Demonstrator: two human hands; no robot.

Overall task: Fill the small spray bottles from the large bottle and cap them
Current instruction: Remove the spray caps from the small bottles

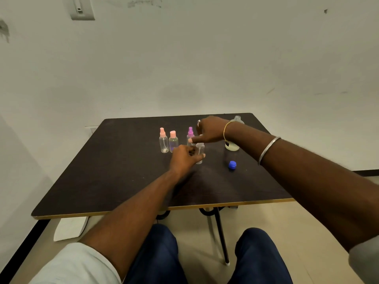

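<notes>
My left hand [184, 157] grips a small clear bottle [200, 153] that stands upright on the dark table [123, 177]. Right above it, my right hand [209, 130] hovers over the bottle's clear top with thumb and fingers curled; what it pinches is hidden. Three capped small bottles stand in a row behind: a pink spray bottle [163, 141], a pink-capped bottle [173, 141] and a purple spray bottle [190, 134], partly hidden by my right hand. The large bottle [233, 145] stands uncapped behind my right wrist, with a little pale liquid at its bottom. Its blue cap [232, 165] lies on the table.
The table stands against a pale wall. Its near edge [164, 208] runs just beyond my knees, with thin black legs [221, 234] below. A white object [69, 228] lies on the floor at the left.
</notes>
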